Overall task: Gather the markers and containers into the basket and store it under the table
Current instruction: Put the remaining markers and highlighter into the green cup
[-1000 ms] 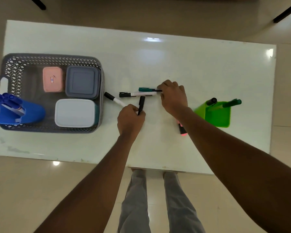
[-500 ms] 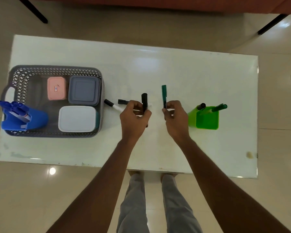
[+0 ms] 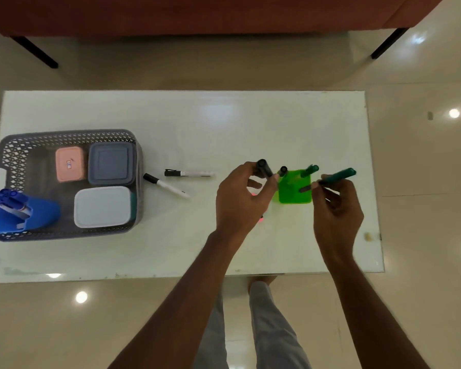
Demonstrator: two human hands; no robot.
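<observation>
The left hand curls its fingers round a black marker, which it holds nearly upright with the capped end uppermost, just beside the left edge of a bright green holder. The right hand pinches a dark green marker between thumb and fingers; the marker is tilted, its darker end over the holder's opening. The holder is a translucent square cup that stands on the white table, right of centre, and two markers already stand in it: a black one at its left corner and a green one at its right. A pink-tipped object peeps out from under the left hand, too hidden to identify. Two white-bodied markers with black caps lie on the table between the hands and the basket, one level and one slanted, close to the basket's wall. The grey lattice basket sits at the table's left end and contains a pink container, a grey container, a white container and a blue holder filled with blue markers.
</observation>
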